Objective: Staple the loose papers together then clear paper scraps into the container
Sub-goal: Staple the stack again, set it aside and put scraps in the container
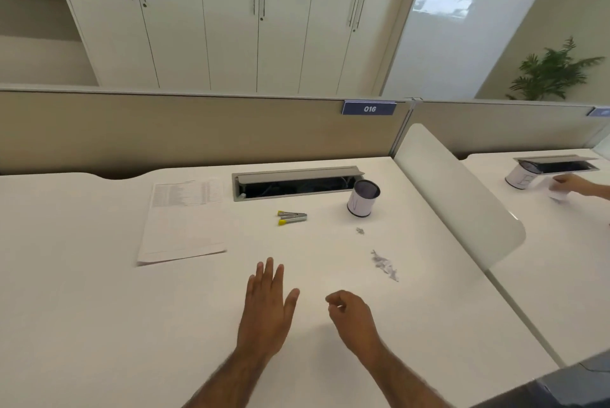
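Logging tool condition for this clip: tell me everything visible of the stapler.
The stapler is small, silvery and metal-looking, with yellow tips on its two arms. The arms are spread in a V, joined at the right, tips pointing left. It lies on the white desk, in front of the cable tray, between the paper stack and the container. Only the desk touches it.
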